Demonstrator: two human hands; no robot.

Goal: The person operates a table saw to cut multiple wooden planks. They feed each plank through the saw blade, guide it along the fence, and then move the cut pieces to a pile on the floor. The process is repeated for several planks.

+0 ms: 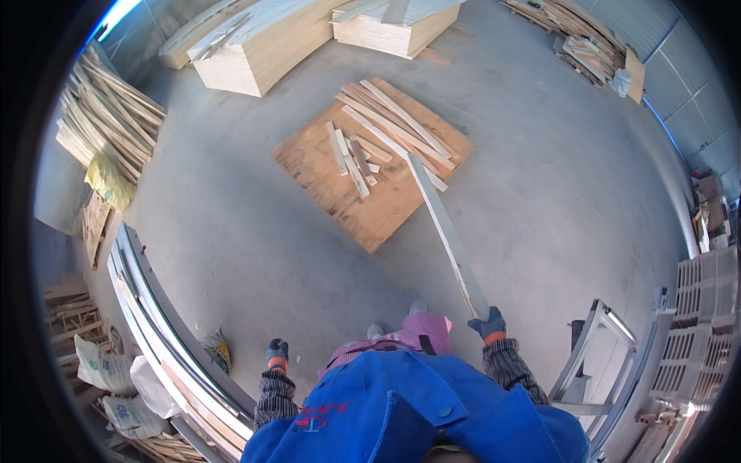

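My right hand (488,325), in a dark blue glove with an orange cuff, is closed round the near end of a long wooden board (448,231). The board slants away to the far left, its far end over a square plywood sheet (328,193) on the floor. My left hand (278,353), gloved alike, hangs at my left with fingers curled and nothing visible in them. Several long wood strips (401,127) lie on the sheet's far right part. Shorter wood pieces (351,162) lie loosely left of them.
Big stacks of pale panels (262,50) stand at the far side. Bundled wood strips (112,116) and a yellow sack (109,182) are at the left. A long metal-edged rack (166,309) runs near my left, a metal frame (594,355) near my right. Grey pallets (698,339) stand beyond it.
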